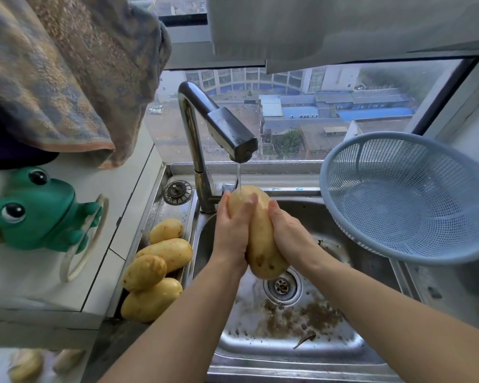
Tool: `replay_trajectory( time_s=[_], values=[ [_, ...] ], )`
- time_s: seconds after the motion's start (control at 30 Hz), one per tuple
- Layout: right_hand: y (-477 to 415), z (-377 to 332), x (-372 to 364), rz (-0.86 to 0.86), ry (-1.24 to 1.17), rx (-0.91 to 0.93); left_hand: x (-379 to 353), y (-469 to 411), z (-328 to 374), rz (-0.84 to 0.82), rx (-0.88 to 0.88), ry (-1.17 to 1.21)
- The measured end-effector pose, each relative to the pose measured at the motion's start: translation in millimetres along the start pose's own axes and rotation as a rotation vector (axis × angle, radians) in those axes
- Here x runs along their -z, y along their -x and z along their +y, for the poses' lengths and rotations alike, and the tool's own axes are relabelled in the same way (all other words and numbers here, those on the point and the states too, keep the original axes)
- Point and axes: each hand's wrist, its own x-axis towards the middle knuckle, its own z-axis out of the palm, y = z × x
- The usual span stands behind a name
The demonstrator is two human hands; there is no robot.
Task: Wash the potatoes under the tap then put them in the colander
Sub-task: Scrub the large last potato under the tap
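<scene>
One potato (260,239) stands nearly upright under the thin stream from the tap (233,134), over the sink (302,355), clamped between both hands. The left hand (231,233) wraps its left side with fingers curled over the top, and the right hand (288,233) grips its right flank. Four more potatoes (161,261) lie piled at the sink's left edge. The colander (398,197), right of the tap, has no potato in it yet. Wet skin makes a slick grip, so the potato could slip and drop onto the grit (315,316) near the drain (282,286), dirtying it again

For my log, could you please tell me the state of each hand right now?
Left hand: closed, gripping the potato.
Right hand: closed, gripping the same potato.
</scene>
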Motion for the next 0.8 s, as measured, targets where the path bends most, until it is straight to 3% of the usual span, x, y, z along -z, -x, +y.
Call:
replay_trajectory(
  time_s=[0.1, 0.2, 0.37, 0.47, 0.6, 0.7, 0.8],
  values=[
    [-2, 0, -1, -0.001, -0.014, 0.053, 4, -10, 7, -0.036, 0.106, 0.147],
    [-5, -1, 0, -0.051, -0.118, 0.024, 4, -5, 8, -0.058, 0.001, 0.101],
    [-10, -19, 5, -0.165, -0.316, -0.217, 5, 6, -1, -0.157, -0.122, -0.016],
    [-13, -20, -2, -0.149, -0.175, -0.106, 10, 4, 0, -0.083, -0.105, 0.066],
    [-11, -12, -4, -0.218, 0.024, 0.028, 21, -3, 9, -0.004, 0.066, 0.151],
    [-11, -12, 7, -0.368, 0.229, 0.059, 24, -3, 17, -0.134, 0.217, 0.194],
    [-14, -15, 9, -0.321, 0.386, 0.164, 24, -3, 13, -0.208, 0.266, 0.213]
  ],
)
